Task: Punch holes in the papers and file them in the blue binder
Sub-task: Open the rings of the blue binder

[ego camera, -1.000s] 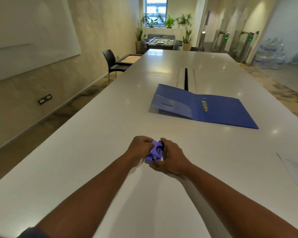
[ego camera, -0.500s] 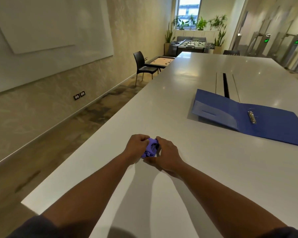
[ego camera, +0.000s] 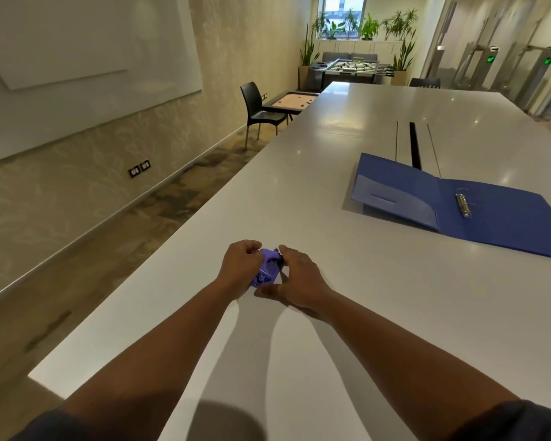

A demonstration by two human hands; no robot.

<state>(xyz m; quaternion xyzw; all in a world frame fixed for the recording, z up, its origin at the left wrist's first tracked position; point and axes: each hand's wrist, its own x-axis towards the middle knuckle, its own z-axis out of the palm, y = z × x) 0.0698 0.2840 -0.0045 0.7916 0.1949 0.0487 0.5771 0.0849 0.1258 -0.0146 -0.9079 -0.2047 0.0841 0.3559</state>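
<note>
Small purple hole punch (ego camera: pixel 267 268) held between both hands on the near part of the white table (ego camera: pixel 347 313), close to the table's left edge. Left hand (ego camera: pixel 240 265) curled round its left side, fingers folded over the top; right hand (ego camera: pixel 295 276) cupped against its right side, fingers bent loosely and lying along it, thumb low at the near end. Long axis of the punch running roughly away from the body, tilted a little to the right at the far end. Cannot tell from here whether the punch rests on the table or sits just above it, nor which way its slot faces. Blue binder (ego camera: pixel 477 205) lying open and flat, well apart, ahead and to the right, with its metal rings (ego camera: pixel 462 205) near the spine; left cover slightly raised. No papers visible in this view, so nothing yet under the punch and nothing on the rings. Probably a matter of readying or orienting the punch before any sheet goes in. Right hand nearer to the binder, so better placed for any reach that way; left hand better placed to steady the punch.
</note>
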